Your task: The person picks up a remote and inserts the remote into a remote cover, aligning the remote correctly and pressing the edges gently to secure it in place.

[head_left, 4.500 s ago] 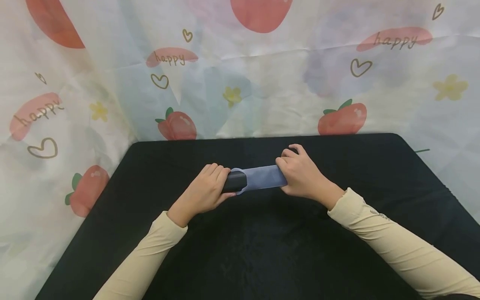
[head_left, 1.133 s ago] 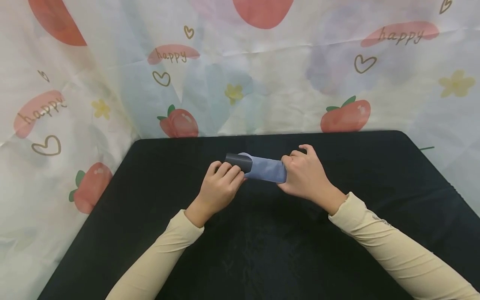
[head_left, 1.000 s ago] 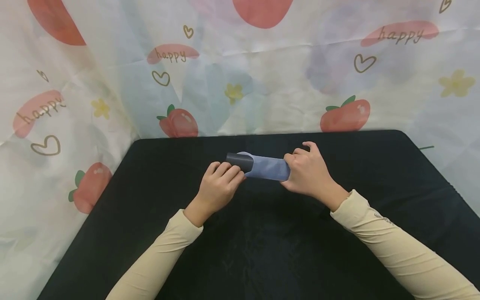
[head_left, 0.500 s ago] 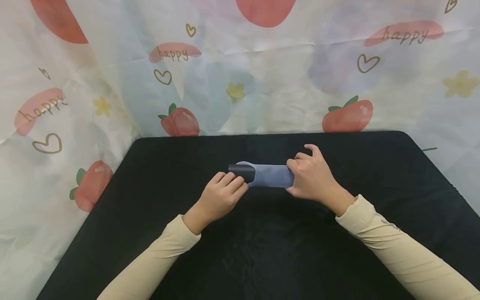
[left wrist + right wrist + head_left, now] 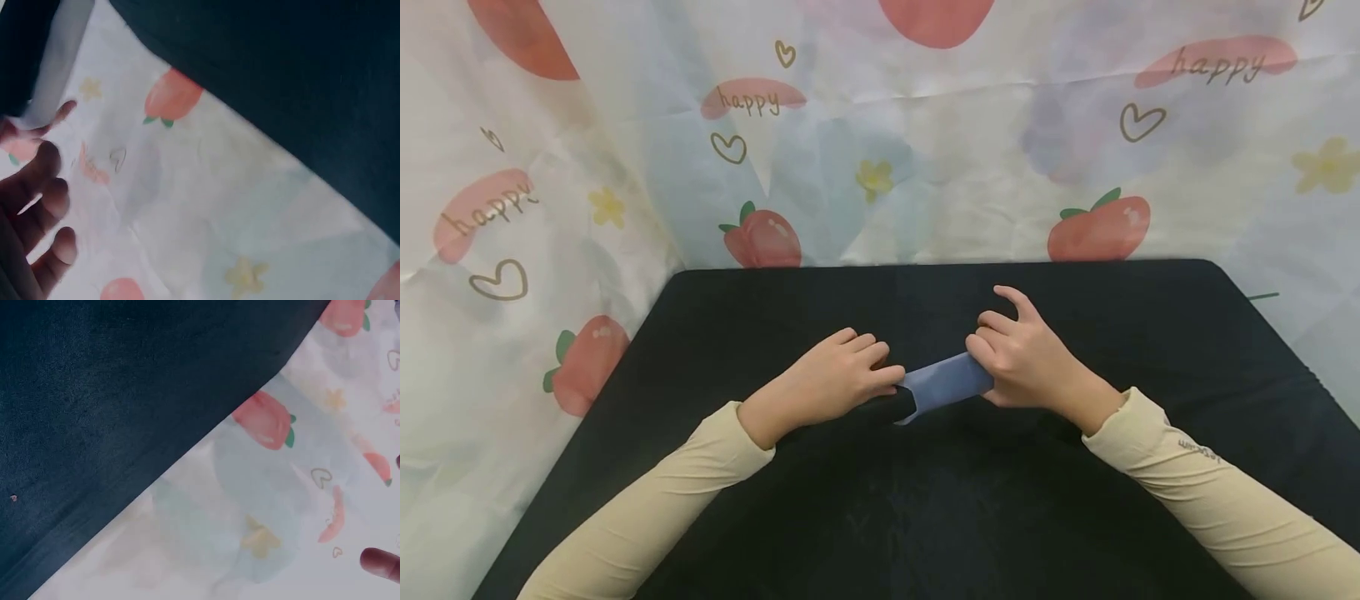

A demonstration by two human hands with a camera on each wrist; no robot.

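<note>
A flat blue-grey sleeve (image 5: 946, 386) lies slanted low over the black table (image 5: 925, 500) in the head view, between my two hands. A black object (image 5: 891, 407) pokes out of its left end. My left hand (image 5: 838, 377) lies over that end with its fingers reaching to the sleeve's mouth and holds the black object; the thumb is hidden. My right hand (image 5: 1022, 358) pinches the sleeve's right end, index finger lifted. In the left wrist view the pale sleeve (image 5: 56, 62) shows beside my curled fingers (image 5: 44, 187). The right wrist view shows only one fingertip (image 5: 380, 563).
The black table is bordered at the back and left by a white cloth printed with strawberries (image 5: 760, 237), hearts and the word happy. The same cloth (image 5: 262, 506) and the table edge fill both wrist views.
Both hands have come nearer to me and lower, and the sleeve now slants down to the left. My left hand has slid over the black object's end, hiding most of it.
</note>
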